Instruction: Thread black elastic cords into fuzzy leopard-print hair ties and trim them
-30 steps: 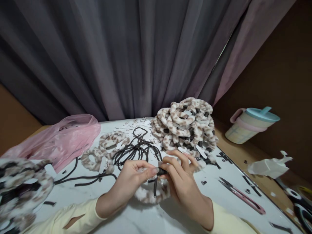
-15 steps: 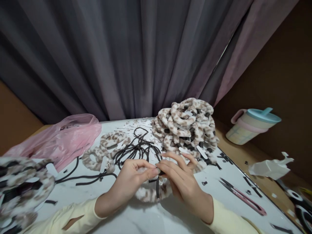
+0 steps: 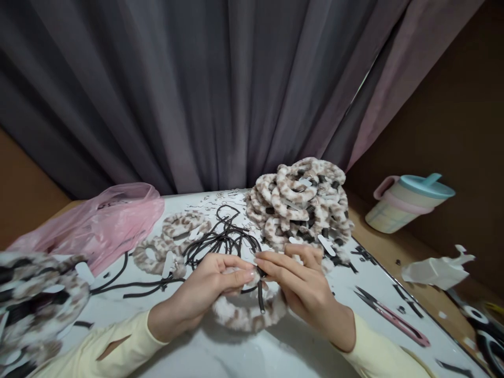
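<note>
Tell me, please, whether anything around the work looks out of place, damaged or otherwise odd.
Nothing looks spilled or damaged. Slightly untidy, though: short black cord pieces lie scattered across the table around the pink-handled snips, and a crumpled white item sits on the brown surface beyond.

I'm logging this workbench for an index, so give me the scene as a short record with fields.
left hand: pinching at the black cord
right hand: fingers on the black cord
below hands: spotted plush ring
far right of hands: heap of plush rings
right side: pink-handled snips, lidded cup
left side: pink plastic bag
</note>
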Action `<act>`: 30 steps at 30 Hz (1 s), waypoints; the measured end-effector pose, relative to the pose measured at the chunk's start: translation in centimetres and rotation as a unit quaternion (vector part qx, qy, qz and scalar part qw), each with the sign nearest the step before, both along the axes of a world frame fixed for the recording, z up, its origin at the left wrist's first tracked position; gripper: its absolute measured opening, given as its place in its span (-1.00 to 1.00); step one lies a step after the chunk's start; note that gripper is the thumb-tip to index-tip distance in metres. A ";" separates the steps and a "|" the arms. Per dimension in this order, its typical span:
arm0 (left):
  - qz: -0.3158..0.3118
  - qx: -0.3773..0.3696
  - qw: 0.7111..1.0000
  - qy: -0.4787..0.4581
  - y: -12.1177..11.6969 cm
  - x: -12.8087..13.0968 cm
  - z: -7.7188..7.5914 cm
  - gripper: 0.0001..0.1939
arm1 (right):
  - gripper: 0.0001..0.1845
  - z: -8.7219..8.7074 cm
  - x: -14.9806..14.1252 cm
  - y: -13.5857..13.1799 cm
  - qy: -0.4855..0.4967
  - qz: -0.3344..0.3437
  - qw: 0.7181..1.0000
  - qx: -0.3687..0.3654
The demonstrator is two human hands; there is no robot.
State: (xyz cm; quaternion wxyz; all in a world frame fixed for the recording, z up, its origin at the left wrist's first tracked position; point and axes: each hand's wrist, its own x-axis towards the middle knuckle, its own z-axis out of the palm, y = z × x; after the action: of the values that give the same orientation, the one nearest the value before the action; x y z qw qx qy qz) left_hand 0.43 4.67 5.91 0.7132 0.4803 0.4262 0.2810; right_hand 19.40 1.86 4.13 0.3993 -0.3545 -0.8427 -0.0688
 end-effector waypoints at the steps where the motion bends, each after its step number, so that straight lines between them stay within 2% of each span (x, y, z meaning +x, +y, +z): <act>1: 0.002 -0.011 1.000 -0.006 0.0 0.1 0.0 -0.76 | -0.71 0.0 0.2 0.1 -0.013 0.001 1.000 -0.001; 3: 0.006 -0.029 0.999 -0.020 0.0 0.2 -0.1 -0.79 | -0.74 0.0 0.4 0.2 -0.043 0.011 0.999 -0.009; 7: 0.009 -0.031 0.998 -0.058 0.1 0.3 -0.1 -0.76 | -0.52 0.0 0.0 0.1 -0.086 0.003 0.996 -0.004; 12: 0.023 -0.034 0.997 -0.061 0.0 0.2 -0.4 -0.81 | -0.65 0.0 -0.7 -0.8 -0.063 -0.042 0.996 0.056; 16: 0.037 -0.031 0.997 -0.054 -0.1 0.2 -0.9 -0.79 | -0.63 -0.2 -0.5 -0.7 -0.030 0.017 0.999 0.041; 21: 0.054 0.052 0.997 0.006 -0.4 0.3 -1.1 -0.76 | -0.60 -0.6 -0.3 0.1 0.051 0.074 0.996 0.004; 26: 0.048 0.144 0.987 0.057 -0.7 0.5 -1.0 -0.81 | -0.60 -0.5 -0.9 0.2 0.142 0.070 0.987 -0.031; 30: 0.043 0.178 0.978 0.095 -0.8 0.9 -0.9 -0.83 | -0.71 -0.7 -1.4 0.3 0.220 0.064 0.970 -0.085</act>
State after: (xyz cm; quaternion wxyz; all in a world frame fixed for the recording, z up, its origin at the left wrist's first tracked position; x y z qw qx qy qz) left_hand 1.30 3.83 5.04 0.5599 0.6057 0.4548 0.3359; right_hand 18.01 2.20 3.44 0.5469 -0.3387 -0.7578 0.1090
